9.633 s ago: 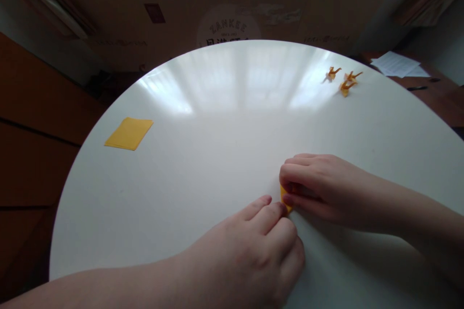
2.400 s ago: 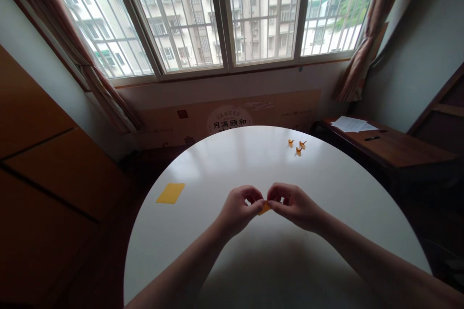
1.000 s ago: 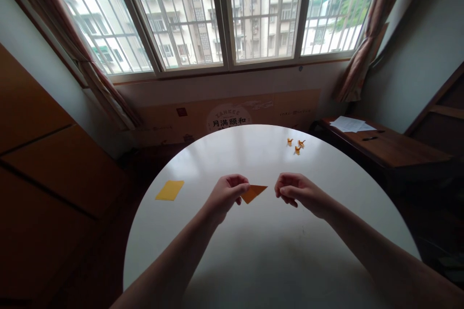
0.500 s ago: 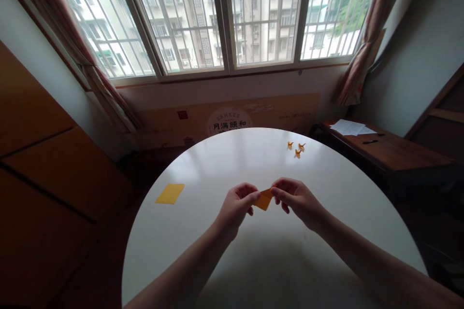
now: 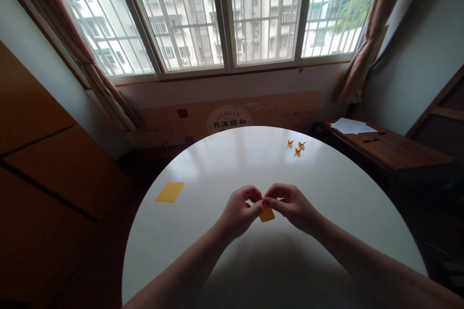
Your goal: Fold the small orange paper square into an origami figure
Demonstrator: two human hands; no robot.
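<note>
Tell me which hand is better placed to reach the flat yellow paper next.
The left hand, probably: it is nearer the flat yellow paper, with the right hand farther off. Both seem to pinch the folded paper.

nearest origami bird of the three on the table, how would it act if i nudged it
The nearest origami bird looks like small folded paper, so probably very light. It would likely slide easily, since the white table looks glossy. Its thin-looking folds might crush if squeezed.

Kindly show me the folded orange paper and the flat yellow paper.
Folded orange paper [image 5: 268,214]: head view, visible lower part.
Flat yellow paper [image 5: 170,192]: head view, middle of upper face.
</note>
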